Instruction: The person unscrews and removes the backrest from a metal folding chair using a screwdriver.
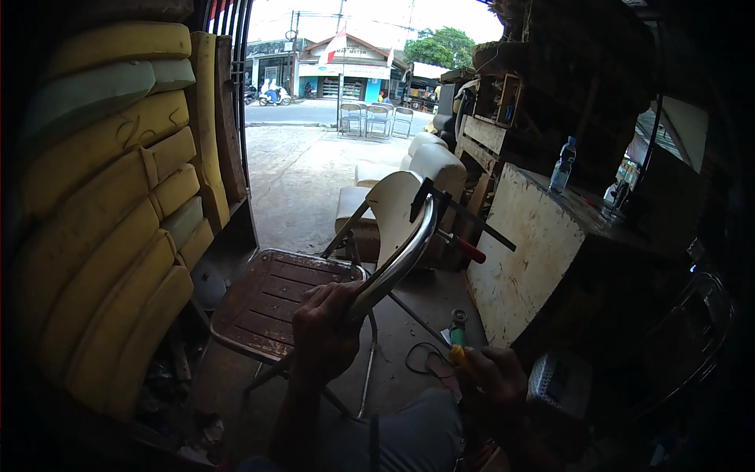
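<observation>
My left hand (326, 334) is closed on the curved chrome tube of a folding chair's backrest (392, 200); its brown slatted seat (279, 303) lies to the left. A black bar clamp (495, 236) with a red handle (470, 252) is fixed on the upper backrest. My right hand (491, 377), below and right of the backrest, grips a tool with a yellow-and-green handle (458, 346); its tip is hard to make out.
Stacked yellow foam cushions (94, 189) line the left. A pale worn cabinet (523, 252) at right holds a plastic bottle (562, 169). Pale padded seats (432, 169) stand beyond the chair. Through the doorway are a paved yard (291, 173), folding chairs (377, 118) and people on a scooter (274, 94).
</observation>
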A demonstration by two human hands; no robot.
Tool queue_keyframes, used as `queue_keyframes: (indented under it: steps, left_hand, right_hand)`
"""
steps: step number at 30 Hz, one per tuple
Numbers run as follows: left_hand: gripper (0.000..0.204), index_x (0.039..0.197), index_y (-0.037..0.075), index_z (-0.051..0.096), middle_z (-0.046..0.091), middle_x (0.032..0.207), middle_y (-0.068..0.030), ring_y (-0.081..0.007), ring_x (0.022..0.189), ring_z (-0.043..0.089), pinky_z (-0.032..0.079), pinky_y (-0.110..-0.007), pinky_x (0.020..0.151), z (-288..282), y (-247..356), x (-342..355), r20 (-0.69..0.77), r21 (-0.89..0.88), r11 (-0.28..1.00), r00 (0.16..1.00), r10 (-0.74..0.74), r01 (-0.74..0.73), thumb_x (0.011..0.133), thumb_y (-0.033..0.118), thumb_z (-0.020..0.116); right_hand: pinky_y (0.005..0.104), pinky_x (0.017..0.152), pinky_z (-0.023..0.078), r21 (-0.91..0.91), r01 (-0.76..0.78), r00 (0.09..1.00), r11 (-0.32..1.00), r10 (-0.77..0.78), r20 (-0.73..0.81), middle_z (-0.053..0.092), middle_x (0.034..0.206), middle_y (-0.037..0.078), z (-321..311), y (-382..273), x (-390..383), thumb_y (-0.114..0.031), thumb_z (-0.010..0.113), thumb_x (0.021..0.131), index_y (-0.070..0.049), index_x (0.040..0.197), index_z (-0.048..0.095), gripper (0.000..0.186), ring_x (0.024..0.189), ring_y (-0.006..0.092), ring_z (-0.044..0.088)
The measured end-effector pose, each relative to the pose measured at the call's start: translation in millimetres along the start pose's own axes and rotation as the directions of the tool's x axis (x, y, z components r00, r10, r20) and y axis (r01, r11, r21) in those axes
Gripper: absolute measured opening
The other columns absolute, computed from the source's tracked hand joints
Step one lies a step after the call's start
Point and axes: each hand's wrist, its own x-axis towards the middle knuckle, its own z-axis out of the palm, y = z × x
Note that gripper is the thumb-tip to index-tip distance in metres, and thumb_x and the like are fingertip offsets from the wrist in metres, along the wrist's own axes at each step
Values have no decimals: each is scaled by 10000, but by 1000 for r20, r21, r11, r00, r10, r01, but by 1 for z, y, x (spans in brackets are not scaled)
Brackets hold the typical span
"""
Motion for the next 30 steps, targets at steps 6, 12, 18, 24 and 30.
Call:
queue_keyframes:
  steps: [6, 12, 18, 24, 30]
  left_hand:
    - [257, 1051, 73, 651, 672, 883, -135, -357, 852, 658, 499, -422, 798, -1, -1, 0, -8, 23, 1000, 1000, 5, -5, 795, 54, 666]
    - [270, 1058, 76, 650, 675, 882, -132, -354, 857, 660, 498, -423, 804, 1, 1, 0, -3, -3, 1000, 1000, -11, 11, 790, 49, 662]
    - [280, 1061, 83, 650, 676, 882, -130, -348, 846, 663, 500, -422, 797, -1, -2, 0, -11, 13, 1000, 1000, 21, -21, 785, 41, 652]
    - [302, 1072, 88, 652, 677, 891, -131, -349, 857, 664, 500, -423, 809, -1, -1, 1, 3, -3, 999, 999, 34, -34, 776, 30, 644]
    - [315, 1079, 89, 654, 676, 897, -130, -349, 862, 660, 493, -429, 831, -2, -2, -1, 8, 1, 1000, 1000, 7, -7, 770, 29, 645]
  right_hand:
    - [339, 614, 518, 480, -846, 523, 232, 540, 659, 651, 866, 119, -20, -12, 16, -108, 748, 836, -33, 1161, 648, 348, 721, 230, 647]
    - [268, 531, 487, -171, 176, 970, 969, -200, -136, 663, 880, 132, 9, 9, 1, -107, 742, 852, -28, 1204, 636, 376, 582, 169, 621]
    - [297, 539, 508, 541, -610, 793, 579, 443, 419, 635, 859, 124, -11, -14, 17, -48, 718, 836, -25, 1197, 606, 379, 662, 191, 623]
    - [306, 527, 511, -210, 181, 967, 961, -213, -139, 614, 863, 105, 10, -3, 0, -24, 716, 830, -38, 1170, 596, 361, 721, 220, 628]
    - [306, 562, 518, 562, -709, 705, 425, 409, 580, 630, 894, 125, -10, -8, 11, -76, 713, 852, -23, 1209, 574, 387, 704, 208, 636]
